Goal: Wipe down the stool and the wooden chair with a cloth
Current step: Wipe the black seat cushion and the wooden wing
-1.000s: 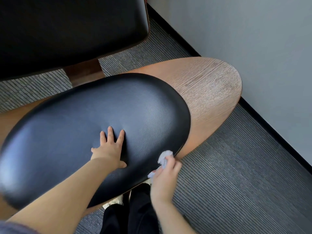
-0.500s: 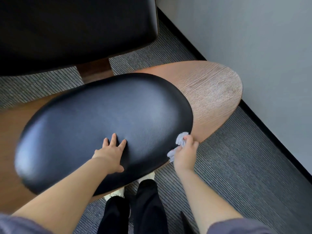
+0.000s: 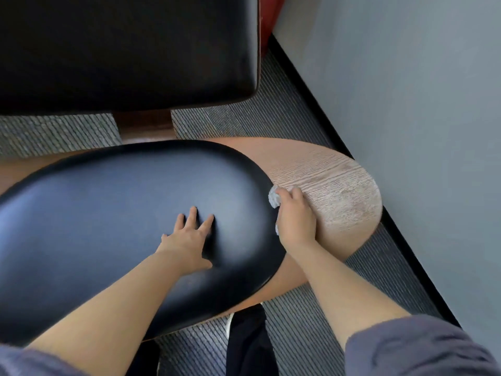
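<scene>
The wooden chair [image 3: 333, 185] has a light, grained wooden shell and a glossy black padded cushion [image 3: 108, 213] across its middle. My left hand [image 3: 189, 237] lies flat on the cushion with its fingers spread. My right hand [image 3: 294, 215] grips a small crumpled grey cloth [image 3: 273, 198] and presses it on the wood right at the cushion's right edge. Most of the cloth is hidden under the hand. A second black padded seat [image 3: 127, 50] fills the top left, with a dark wooden leg [image 3: 143, 126] below it.
Grey ribbed carpet [image 3: 352, 280] surrounds the chair. A grey wall [image 3: 406, 90] with a black baseboard [image 3: 325, 126] runs diagonally close along the chair's right side. My dark trouser legs [image 3: 249, 343] stand against the chair's near edge.
My right hand has carried the cloth from the cushion's near right edge up and away onto the wooden shell beside the cushion. My left hand stays flat on the cushion.
</scene>
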{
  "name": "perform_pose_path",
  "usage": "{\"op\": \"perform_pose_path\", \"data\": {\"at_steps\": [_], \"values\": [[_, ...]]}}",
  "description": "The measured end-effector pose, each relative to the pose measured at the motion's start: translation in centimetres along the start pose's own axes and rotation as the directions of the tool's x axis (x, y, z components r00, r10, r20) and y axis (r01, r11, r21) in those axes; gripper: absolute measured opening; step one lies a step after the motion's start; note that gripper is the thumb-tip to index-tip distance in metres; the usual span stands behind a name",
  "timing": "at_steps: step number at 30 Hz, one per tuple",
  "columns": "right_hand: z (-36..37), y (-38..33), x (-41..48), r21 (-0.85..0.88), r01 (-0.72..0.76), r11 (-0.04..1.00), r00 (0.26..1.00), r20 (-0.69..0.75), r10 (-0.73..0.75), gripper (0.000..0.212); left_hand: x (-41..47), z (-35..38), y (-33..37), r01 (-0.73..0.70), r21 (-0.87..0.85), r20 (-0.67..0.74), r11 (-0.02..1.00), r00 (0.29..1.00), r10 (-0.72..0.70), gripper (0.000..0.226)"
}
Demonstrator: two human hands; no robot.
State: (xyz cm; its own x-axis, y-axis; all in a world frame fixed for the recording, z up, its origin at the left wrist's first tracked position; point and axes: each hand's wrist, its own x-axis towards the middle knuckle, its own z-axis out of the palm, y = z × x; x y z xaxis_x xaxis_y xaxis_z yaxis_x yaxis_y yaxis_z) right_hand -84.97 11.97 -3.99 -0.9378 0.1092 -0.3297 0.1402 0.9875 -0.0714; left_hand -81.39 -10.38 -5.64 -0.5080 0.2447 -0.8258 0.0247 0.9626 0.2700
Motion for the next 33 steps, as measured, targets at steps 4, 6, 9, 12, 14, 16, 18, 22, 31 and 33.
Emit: {"op": "perform_pose_path", "data": {"at_steps": [4,6,9,12,14,16,18,22,31,33], "values": [[-0.9,-0.6,5.2,-0.117,0.187,0.975,0.981,0.071,-0.180,0.032,3.1,-1.8,2.7,0.098,-0.213,-0.050,0.972,0.993,-0.111,0.114],[-0.8,-1.0,7.5,-0.152,0.263,0.953,0.964,0.087,-0.252,0.034,4.7,-3.0,3.1,0.150,-0.269,-0.066,0.952,0.983,-0.173,0.120],[-0.7,-2.2,10.6,-0.196,0.356,0.914,0.932,0.141,-0.333,0.037,6.3,-4.7,2.8,0.223,-0.306,-0.014,0.926,0.971,-0.239,0.134],[-0.2,-4.0,14.1,-0.139,0.448,0.883,0.887,0.195,-0.419,0.029,7.3,-5.0,2.4,0.294,-0.300,0.025,0.907,0.953,-0.301,0.144],[0.0,-5.8,16.1,-0.099,0.500,0.860,0.850,0.247,-0.466,0.022,7.9,-4.6,2.2,0.308,-0.261,0.028,0.915,0.950,-0.312,0.148],[0.3,-7.7,17.8,0.004,0.446,0.895,0.852,0.305,-0.426,0.017,8.3,-4.4,1.9,0.306,-0.246,0.063,0.920,0.952,-0.300,0.151],[1.3,-9.4,19.5,0.139,0.326,0.935,0.874,0.334,-0.354,0.023,8.7,-4.7,1.5,0.314,-0.228,0.123,0.922,0.948,-0.293,0.152],[4.6,-12.2,22.5,0.231,0.358,0.905,0.842,0.338,-0.420,0.022,9.4,-4.9,1.0,0.329,-0.209,0.203,0.921,0.936,-0.288,0.154],[2.2,-7.8,25.6,0.027,0.820,0.572,0.504,0.441,-0.743,0.032,9.3,-5.5,1.6,0.357,-0.200,0.252,0.913,0.919,-0.304,0.156],[0.6,-4.3,26.2,0.023,0.860,0.509,0.450,0.435,-0.780,0.027,9.2,-5.8,1.8,0.375,-0.194,0.259,0.906,0.911,-0.321,0.156]]}}
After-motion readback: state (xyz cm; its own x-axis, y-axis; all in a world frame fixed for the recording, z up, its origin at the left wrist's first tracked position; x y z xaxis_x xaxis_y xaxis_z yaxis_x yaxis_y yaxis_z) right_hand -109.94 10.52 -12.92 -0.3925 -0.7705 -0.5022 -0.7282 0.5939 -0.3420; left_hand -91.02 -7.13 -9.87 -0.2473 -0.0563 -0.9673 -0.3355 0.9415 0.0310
